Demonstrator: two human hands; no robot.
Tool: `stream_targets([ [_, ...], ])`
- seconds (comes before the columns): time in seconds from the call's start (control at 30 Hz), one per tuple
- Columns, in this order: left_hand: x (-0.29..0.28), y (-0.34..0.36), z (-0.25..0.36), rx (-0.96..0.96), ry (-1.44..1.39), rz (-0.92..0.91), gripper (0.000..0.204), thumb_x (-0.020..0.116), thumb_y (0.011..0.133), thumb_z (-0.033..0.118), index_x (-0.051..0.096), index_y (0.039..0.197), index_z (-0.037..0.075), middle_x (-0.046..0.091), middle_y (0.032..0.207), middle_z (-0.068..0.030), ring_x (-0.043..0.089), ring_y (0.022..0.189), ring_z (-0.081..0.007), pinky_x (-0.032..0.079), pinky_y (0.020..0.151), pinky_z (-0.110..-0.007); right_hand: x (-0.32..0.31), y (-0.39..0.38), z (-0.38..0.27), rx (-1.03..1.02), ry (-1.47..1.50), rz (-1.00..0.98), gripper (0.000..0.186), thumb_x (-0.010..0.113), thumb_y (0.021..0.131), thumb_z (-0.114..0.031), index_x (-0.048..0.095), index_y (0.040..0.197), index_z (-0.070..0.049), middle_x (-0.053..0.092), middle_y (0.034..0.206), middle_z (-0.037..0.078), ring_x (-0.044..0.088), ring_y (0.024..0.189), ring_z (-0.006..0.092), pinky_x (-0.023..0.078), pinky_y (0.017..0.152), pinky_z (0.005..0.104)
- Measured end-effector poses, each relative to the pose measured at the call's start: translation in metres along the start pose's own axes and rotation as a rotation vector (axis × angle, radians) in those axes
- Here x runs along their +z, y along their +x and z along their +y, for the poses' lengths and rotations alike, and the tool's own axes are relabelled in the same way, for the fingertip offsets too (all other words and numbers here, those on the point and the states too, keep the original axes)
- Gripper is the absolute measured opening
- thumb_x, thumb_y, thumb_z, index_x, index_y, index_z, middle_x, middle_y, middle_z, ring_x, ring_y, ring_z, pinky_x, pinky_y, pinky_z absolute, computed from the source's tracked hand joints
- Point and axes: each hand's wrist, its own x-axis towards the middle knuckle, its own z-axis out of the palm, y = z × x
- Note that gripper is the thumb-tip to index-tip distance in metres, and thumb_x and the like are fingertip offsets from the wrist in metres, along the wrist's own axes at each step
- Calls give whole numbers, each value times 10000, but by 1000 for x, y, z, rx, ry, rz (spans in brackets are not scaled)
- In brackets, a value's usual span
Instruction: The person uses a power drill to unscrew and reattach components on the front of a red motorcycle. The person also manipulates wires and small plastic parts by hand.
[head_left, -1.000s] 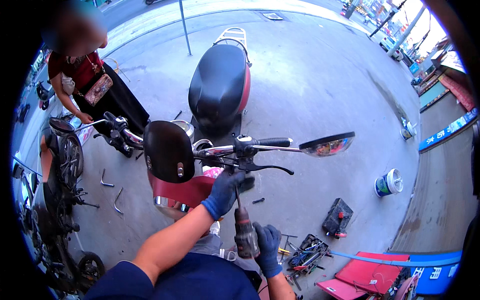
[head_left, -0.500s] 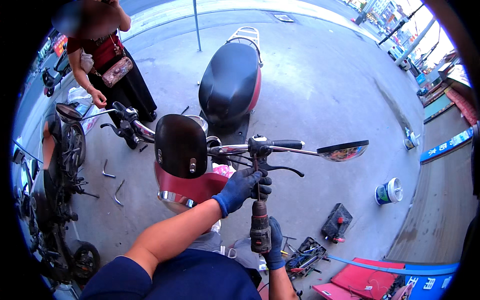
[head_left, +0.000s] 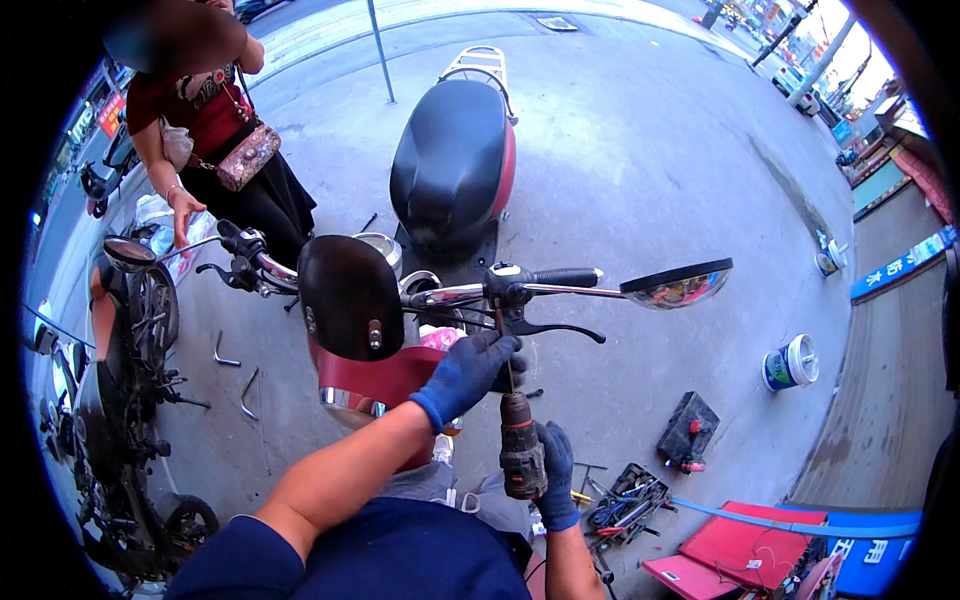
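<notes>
My right hand (head_left: 557,478), in a dark blue work glove, is closed around a cordless drill (head_left: 521,450) held upright with its chuck away from me. A long thin screwdriver bit (head_left: 511,374) runs from the chuck to the underside of the switch housing (head_left: 508,286) on the scooter's handlebar. My left hand (head_left: 470,373), gloved too, has its fingers closed around the bit just below the housing. Beside the housing are the black grip (head_left: 565,277), brake lever (head_left: 560,331) and round mirror (head_left: 677,284). A dark windscreen (head_left: 350,297) rises above the red front panel (head_left: 375,382).
A person (head_left: 215,130) stands at the far left, one hand near the left handlebar. Behind the handlebar is the black seat (head_left: 450,165). Bent metal levers (head_left: 250,393) lie on the floor. At right are an open toolbox (head_left: 628,503), a black case (head_left: 688,432) and a bucket (head_left: 790,363).
My view has shifted slightly. My hands keep the drill and bit against the housing. The standing person's lowered hand has opened out toward the left handlebar.
</notes>
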Motion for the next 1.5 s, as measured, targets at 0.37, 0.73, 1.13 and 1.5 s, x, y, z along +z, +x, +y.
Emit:
stream_targets([
  [0.37,-30,120,82,-18,1056,-361,400,375,1002,360,613,972,39,636,957,-185,624,863,-307,475,798,-354,-6,4,-2,-27,-111,-37,416,680,690,-159,595,1090,-83,583,864,85,557,874,293,420,870,430],
  [0.73,-36,127,65,408,1403,-438,151,406,949,133,495,1031,43,611,921,-228,626,858,-383,489,740,-435,-6,3,-8,-37,-199,-31,396,663,690,-151,594,1075,-85,566,858,89,547,857,292,420,826,425],
  [1.13,-32,117,74,235,1269,-416,380,312,1010,317,552,1076,30,634,962,-213,621,828,-341,460,804,-401,-32,12,-18,-79,-474,-103,426,614,709,-92,583,1133,-103,553,851,69,544,851,271,414,859,431],
  [1.5,-16,78,43,1108,770,345,223,621,835,169,606,1020,45,607,909,-169,592,840,-331,473,759,-434,-147,-46,-15,180,-624,-162,328,674,671,-189,622,982,-101,606,828,100,592,799,300,439,727,405],
])
